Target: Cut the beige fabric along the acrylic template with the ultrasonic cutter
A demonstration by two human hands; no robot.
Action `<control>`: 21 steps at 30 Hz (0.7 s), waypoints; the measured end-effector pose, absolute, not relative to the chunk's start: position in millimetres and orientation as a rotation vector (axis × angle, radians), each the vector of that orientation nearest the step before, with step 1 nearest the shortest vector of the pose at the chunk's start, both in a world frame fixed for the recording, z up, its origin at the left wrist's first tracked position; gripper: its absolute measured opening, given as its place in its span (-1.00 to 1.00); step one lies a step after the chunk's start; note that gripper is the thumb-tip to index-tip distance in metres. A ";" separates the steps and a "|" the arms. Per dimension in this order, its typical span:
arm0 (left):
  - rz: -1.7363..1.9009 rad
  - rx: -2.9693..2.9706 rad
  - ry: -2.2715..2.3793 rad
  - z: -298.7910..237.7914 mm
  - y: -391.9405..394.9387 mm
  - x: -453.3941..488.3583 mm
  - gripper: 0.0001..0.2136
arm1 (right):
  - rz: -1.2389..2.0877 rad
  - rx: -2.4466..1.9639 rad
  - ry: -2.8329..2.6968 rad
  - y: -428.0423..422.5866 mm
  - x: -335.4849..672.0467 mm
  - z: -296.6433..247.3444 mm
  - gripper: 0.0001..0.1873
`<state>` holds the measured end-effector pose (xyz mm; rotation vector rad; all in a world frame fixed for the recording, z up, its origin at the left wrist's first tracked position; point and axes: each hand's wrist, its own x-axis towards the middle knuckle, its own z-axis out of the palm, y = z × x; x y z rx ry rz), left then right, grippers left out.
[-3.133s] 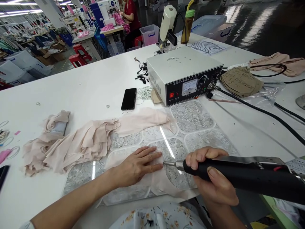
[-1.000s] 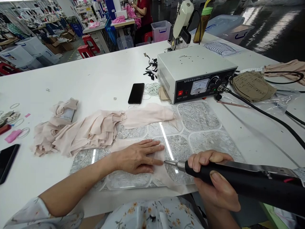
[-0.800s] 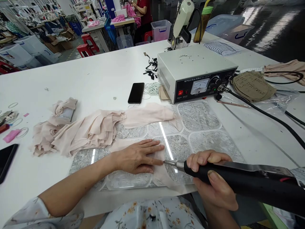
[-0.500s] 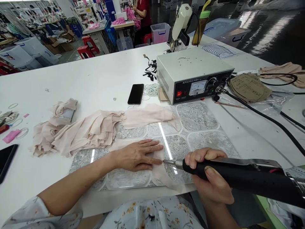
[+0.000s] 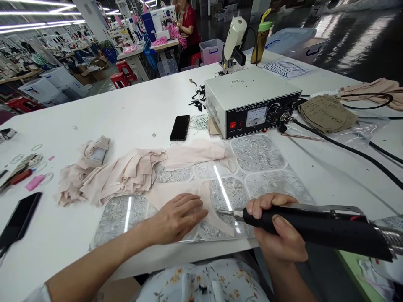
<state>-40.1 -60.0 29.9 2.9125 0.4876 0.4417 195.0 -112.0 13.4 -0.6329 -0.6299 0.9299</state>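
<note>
My right hand [image 5: 277,228] is wrapped round the black handle of a handheld ultrasonic welder [image 5: 315,228]. Its slim metal tip points left and lies just beside the right edge of a cut beige fabric piece [image 5: 206,191]. On that fabric rests my left hand [image 5: 181,216], open, fingers loosely bent and holding nothing that I can see. Under the fabric is a grey stone-patterned clear mat [image 5: 267,188]. Behind it lies another beige fabric piece [image 5: 195,155], next to a layered pile of beige fabric [image 5: 126,172] on the left.
A power box [image 5: 252,105] with dial and knobs stands behind the mat, its black cable [image 5: 346,147] running right. Nearby are a phone [image 5: 179,128] and elastic loops [image 5: 200,121]. A second phone [image 5: 20,218] lies left. Brown paper patterns [image 5: 327,112] sit right. A co-worker [image 5: 188,29] sits far back.
My left hand has drawn back a little to the left, its spread fingers now gathered and bent. The welder's tip is now apart from the left fingers. The view has shifted slightly.
</note>
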 end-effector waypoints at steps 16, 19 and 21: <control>0.476 2.975 0.734 16.8 -96.1 -27.8 -0.71 | 1.019 -0.560 -0.699 -110.7 196.0 9.7 -0.85; 0.429 2.996 0.727 14.7 -97.2 -27.1 -0.70 | 1.029 -0.561 -0.712 -111.4 196.4 10.5 -0.86; 0.407 2.989 0.726 13.3 -97.8 -27.1 -0.69 | 1.032 -0.570 -0.720 -111.6 196.4 10.8 -0.86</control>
